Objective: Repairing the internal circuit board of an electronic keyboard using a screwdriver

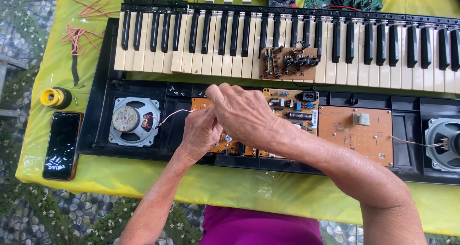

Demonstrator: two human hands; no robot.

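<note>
Starting at nine o'clock: phone and yellow tape roll idle on the yellow cloth. Next, the left speaker, its thin wire running to my left hand, fingers pinched on the wire's end. My right hand curls over it; its grip I can't tell. The opened keyboard case lies bared, orange circuit board exposed, keybed lifted out at twelve o'clock; I'd judge reassembly all ahead
</note>
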